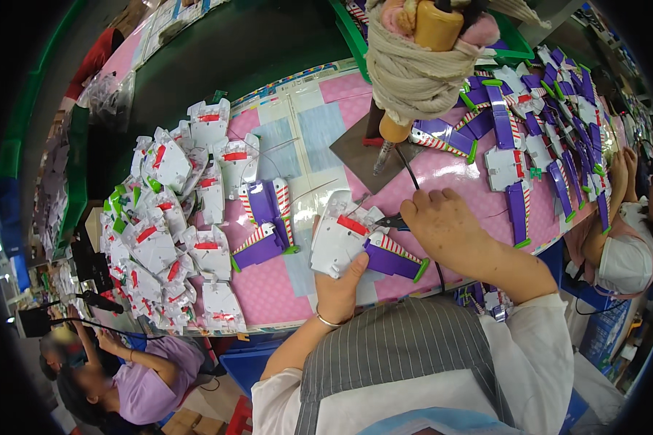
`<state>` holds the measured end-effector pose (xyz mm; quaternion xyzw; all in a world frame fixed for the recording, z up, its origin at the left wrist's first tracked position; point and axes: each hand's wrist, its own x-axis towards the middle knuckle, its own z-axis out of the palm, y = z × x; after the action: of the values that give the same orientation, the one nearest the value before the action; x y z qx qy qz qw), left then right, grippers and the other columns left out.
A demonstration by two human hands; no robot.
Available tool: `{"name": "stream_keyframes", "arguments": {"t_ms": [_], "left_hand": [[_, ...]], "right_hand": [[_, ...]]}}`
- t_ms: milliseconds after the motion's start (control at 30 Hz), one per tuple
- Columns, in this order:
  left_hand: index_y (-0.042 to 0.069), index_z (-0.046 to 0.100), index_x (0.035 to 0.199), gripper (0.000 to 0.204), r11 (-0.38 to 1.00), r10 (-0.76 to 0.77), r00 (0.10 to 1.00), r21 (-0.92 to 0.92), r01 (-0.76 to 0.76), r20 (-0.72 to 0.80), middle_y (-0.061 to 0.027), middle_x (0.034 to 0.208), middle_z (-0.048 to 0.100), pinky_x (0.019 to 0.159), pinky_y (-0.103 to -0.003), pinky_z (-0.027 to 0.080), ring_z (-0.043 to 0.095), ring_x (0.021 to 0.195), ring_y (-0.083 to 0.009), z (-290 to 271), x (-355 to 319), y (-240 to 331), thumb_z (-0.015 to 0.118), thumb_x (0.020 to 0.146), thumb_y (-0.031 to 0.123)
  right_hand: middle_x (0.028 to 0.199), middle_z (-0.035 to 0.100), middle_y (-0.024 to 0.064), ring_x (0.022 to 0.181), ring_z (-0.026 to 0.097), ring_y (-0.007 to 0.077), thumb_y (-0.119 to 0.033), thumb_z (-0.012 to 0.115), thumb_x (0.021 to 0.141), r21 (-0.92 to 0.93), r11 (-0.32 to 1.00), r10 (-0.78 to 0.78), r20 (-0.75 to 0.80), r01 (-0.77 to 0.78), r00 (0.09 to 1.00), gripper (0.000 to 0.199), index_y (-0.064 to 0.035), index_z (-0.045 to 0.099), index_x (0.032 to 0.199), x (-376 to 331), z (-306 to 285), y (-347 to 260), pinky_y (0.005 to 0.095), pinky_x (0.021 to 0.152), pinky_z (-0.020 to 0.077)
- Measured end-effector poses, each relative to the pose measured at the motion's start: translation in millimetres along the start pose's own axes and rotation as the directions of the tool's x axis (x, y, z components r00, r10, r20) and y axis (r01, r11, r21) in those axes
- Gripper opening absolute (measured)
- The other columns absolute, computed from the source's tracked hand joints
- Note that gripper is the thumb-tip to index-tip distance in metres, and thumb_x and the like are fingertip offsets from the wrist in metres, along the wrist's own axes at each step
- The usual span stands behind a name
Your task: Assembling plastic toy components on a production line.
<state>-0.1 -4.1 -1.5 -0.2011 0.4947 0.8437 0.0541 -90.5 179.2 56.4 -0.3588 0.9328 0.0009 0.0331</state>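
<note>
Head view:
1. The left hand (pixel 339 291) grips a white shell (pixel 332 250) over the pink table (pixel 442 172).
2. The right hand (pixel 440 223) is closed around a dark tool (pixel 393 222) beside it.
3. A pile of similar shells (pixel 151 250) sits left; purple-winged pieces (pixel 516 206) lie right.

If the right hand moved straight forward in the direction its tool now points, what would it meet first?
The right hand would most likely bring its dark tool into the white piece that the left hand holds, near the purple wing; whether they touch is hard to tell.
</note>
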Motion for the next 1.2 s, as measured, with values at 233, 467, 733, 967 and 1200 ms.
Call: {"name": "stream_keyframes", "arguments": {"t_ms": [233, 467, 733, 967, 1200], "left_hand": [[0.0, 0.049, 0.12, 0.044, 0.992, -0.029, 0.998, 0.12, 0.022, 0.049, -0.0071, 0.109, 0.059, 0.082, -0.029, 0.047, 0.058, 0.096, -0.0165, -0.7, 18.9, 11.4, 0.065, 0.079, -0.001], [0.005, 0.05, 0.12, 0.037, 0.965, -0.198, 0.973, -0.152, 0.215, 0.121, -0.0067, 0.111, 0.06, 0.081, -0.031, 0.052, 0.06, 0.098, -0.0184, 8.5, 44.5, 24.9, 0.061, 0.084, 0.001], [0.008, 0.05, 0.119, 0.035, 0.983, -0.094, 0.992, -0.149, 0.106, 0.088, -0.0051, 0.112, 0.059, 0.082, -0.032, 0.052, 0.06, 0.099, -0.0181, 32.8, 58.5, 24.7, 0.059, 0.086, 0.001], [0.007, 0.05, 0.119, 0.034, 0.989, -0.059, 0.996, -0.13, 0.066, 0.061, -0.0064, 0.113, 0.059, 0.084, -0.033, 0.051, 0.059, 0.101, -0.0194, 43.3, 49.0, 28.8, 0.059, 0.087, 0.001], [0.006, 0.048, 0.12, 0.036, 0.984, -0.062, 0.997, -0.164, 0.069, 0.049, -0.0068, 0.113, 0.058, 0.085, -0.035, 0.051, 0.059, 0.101, -0.0201, 43.6, 48.8, 30.7, 0.059, 0.086, 0.001]], "right_hand": [[0.071, 0.056, 0.0065, 0.063, 0.057, 0.0192, -0.015, 0.057, 0.07, -0.136, 0.987, -0.097, -0.055, 0.089, 0.994, 0.009, -0.0086, 0.054, 0.075, 22.2, 17.1, 21.7, 0.033, 0.06, 0.0431], [0.067, 0.058, 0.0066, 0.064, 0.06, 0.0222, -0.015, 0.057, 0.072, 0.064, 0.998, 0.006, -0.17, 0.004, 0.985, 0.005, -0.0093, 0.057, 0.072, 31.9, 30.8, 34.1, 0.0355, 0.057, 0.044], [0.083, 0.063, 0.0145, 0.076, 0.065, 0.0297, -0.009, 0.059, 0.069, 0.324, 0.941, 0.07, 0.082, -0.093, 0.994, 0.017, -0.004, 0.061, 0.085, 43.1, 42.8, 60.7, 0.0414, 0.065, 0.0515], [0.081, 0.063, 0.0141, 0.077, 0.065, 0.0294, -0.009, 0.058, 0.071, 0.349, 0.934, 0.065, 0.03, -0.072, 0.997, 0.015, -0.0032, 0.063, 0.084, 42.0, 47.2, 63.3, 0.0405, 0.064, 0.0515], [0.095, 0.061, 0.0138, 0.086, 0.063, 0.029, -0.005, 0.057, 0.068, 0.337, 0.939, 0.043, 0.066, -0.063, 0.997, 0.021, -0.0009, 0.061, 0.088, 42.2, 49.3, 62.9, 0.0404, 0.067, 0.0519]]}}
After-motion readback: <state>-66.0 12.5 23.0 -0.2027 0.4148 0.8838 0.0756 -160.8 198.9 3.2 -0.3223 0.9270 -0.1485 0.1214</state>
